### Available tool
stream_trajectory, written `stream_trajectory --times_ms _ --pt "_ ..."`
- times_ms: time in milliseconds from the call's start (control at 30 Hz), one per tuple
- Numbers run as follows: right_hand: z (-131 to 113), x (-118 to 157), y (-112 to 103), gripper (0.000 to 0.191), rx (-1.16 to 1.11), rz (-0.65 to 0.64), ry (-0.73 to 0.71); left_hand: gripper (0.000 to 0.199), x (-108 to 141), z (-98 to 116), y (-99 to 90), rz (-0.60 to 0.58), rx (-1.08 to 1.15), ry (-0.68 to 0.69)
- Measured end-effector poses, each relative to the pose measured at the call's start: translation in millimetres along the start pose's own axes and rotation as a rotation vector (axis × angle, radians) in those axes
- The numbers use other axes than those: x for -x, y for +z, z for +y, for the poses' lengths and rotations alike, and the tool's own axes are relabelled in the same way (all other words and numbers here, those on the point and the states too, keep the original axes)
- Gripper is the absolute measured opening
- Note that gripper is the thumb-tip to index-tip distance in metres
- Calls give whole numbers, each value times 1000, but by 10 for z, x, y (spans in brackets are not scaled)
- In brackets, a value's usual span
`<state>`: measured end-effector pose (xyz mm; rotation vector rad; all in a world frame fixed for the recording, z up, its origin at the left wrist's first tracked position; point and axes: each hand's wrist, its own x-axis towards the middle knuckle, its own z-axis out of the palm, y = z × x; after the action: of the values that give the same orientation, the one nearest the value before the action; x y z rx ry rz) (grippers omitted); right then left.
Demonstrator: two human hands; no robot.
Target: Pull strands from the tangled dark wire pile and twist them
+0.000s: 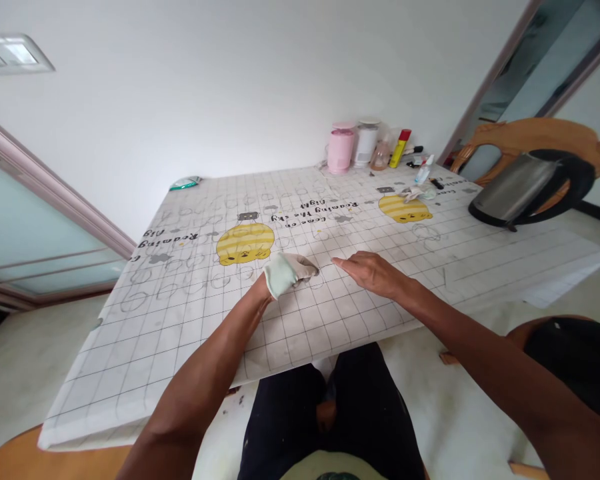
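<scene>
My left hand (295,268) wears a pale glove with a mint-green cuff and dark, dirty fingertips. Its fingers are curled and closed low over the tablecloth (330,327); whatever may be in them is hidden. A short gap to the right, my bare right hand (373,272) hovers close above the cloth, its fingers closed and the foremost fingertips pressed together toward the glove. I cannot make out anything between them. Faint grey ring marks cover the cloth around the left hand. A printed yellow striped bear balloon (246,243) lies just beyond the glove.
Along the wall stand a pink canister (341,150), a white canister (366,143) and a yellow spray can with red cap (400,149). A crumpled pale glove (420,193) lies near a small white bottle (424,171). A steel kettle (513,188) stands at the right; a green packet (185,183) lies back left.
</scene>
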<state>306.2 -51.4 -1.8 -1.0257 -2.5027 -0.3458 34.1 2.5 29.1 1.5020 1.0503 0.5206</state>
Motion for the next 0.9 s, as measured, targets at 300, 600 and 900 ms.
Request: stream_trajectory --times_ms 300,600,900 --pt "-133 -89 -130 39 -65 95 113 12 -11 12 -10 -2 82 -12" --pt "-558 -175 -52 35 -444 335 747 19 -141 -67 114 166 273 80" --pt "-698 -397 397 28 -1004 433 884 36 -65 42 279 254 -76 6"
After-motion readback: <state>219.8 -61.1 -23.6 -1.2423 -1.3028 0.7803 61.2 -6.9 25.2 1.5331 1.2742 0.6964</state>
